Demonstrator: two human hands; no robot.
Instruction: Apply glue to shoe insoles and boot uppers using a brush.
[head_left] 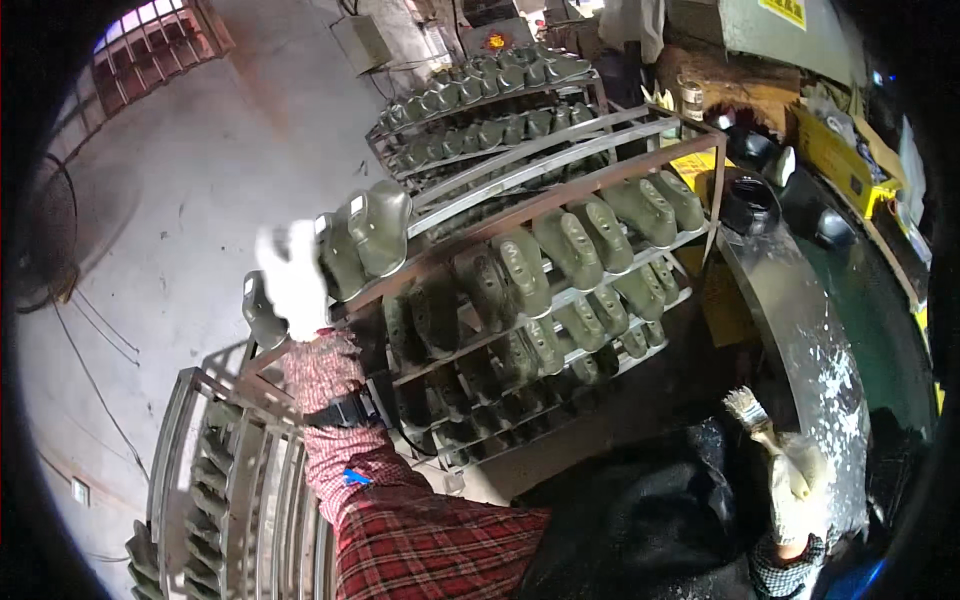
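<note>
My left hand (293, 278), in a white glove bleached out by glare, reaches to the upper left end of a metal rack (560, 192). It is beside dark olive shoe-shaped pieces (378, 228) that stand on the top bars. Another such piece (262, 310) is just left of the wrist. Glare hides the left fingers, so I cannot see whether they grip anything. At the lower right, my gloved right hand (797, 485) is closed around the handle of a paintbrush (746, 408), its pale bristles pointing up and left.
Rows of olive shoe-shaped pieces (520, 270) fill the rack's tiers. A second loaded rack (480, 125) stands behind, a third (170, 470) at lower left. On the right are a paint-spattered curved metal edge (835, 400), a dark pot (748, 205) and a yellow bin (840, 160).
</note>
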